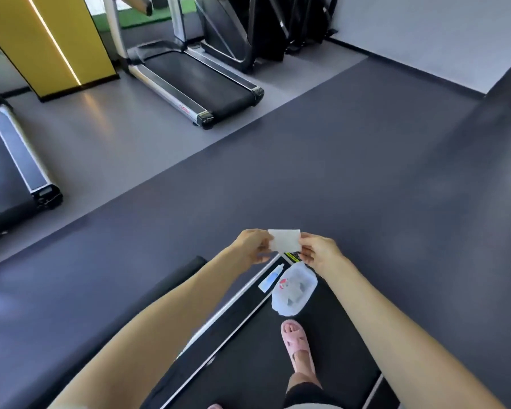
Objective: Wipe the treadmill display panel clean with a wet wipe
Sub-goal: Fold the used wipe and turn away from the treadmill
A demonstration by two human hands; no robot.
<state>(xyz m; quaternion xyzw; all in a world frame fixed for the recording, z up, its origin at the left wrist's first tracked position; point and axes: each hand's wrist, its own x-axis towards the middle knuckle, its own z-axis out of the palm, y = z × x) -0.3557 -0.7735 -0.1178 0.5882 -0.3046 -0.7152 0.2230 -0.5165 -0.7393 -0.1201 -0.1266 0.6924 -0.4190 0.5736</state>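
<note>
A folded white wet wipe (285,240) is held up in front of me, pinched at its left edge by my left hand (252,245) and at its right edge by my right hand (319,251). Below the hands, the wet wipe pack (294,289), a clear soft packet with a red mark, lies on the black belt of the treadmill (248,349) I stand on. A small white and blue tube (271,278) rests on the treadmill's side rail beside the pack. No display panel is in view.
My foot in a pink slipper (297,345) stands on the belt. Another treadmill (198,81) sits ahead on the grey floor, a third treadmill (15,160) at the left edge. A yellow pillar (48,39) and black exercise machines (248,25) stand at the back.
</note>
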